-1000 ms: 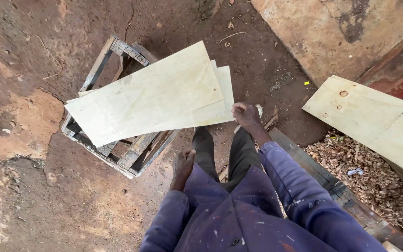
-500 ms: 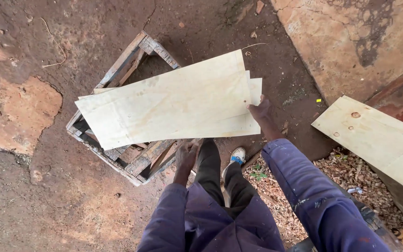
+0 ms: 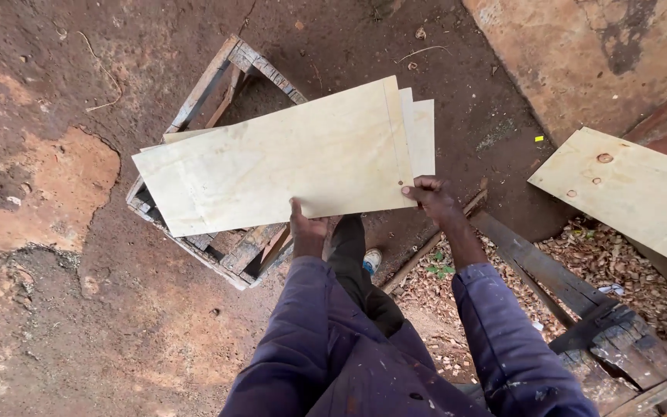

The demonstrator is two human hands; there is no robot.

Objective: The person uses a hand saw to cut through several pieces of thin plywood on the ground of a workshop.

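Overhead, both hands grip the sheets (image 3: 287,158) above the crate (image 3: 218,147): left hand (image 3: 307,229) pinches their near edge, right hand (image 3: 431,193) clamps the near right corner, thumbs on top. Since half a second ago the stack has swung further over the crate. Fingers underneath are hidden; the sheet count is unclear.

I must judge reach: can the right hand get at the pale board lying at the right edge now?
Probably not: the right hand grips the veneer sheets, and that board lies well apart.
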